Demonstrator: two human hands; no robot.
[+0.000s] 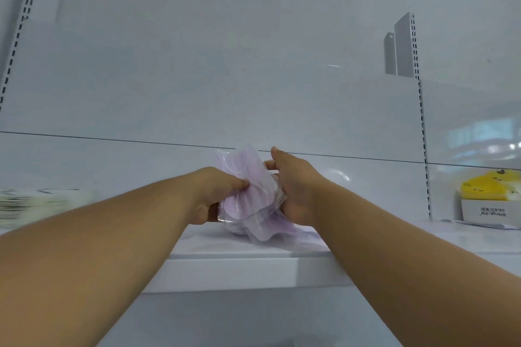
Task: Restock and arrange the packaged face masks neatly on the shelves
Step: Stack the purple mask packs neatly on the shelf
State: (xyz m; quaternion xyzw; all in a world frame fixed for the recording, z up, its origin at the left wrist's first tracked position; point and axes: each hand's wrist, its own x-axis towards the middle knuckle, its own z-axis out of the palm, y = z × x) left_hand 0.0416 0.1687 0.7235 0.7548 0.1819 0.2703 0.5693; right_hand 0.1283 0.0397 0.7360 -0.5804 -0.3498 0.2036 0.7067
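Both grips are closed on one bundle of lilac face masks in clear plastic wrap (249,194): the left hand (217,191) pinches its left edge, the right hand (293,189) curls round its right side. The bundle sits between them, long axis tilted upright, its lower end touching the white metal shelf (253,251). Neither hand is nearer.
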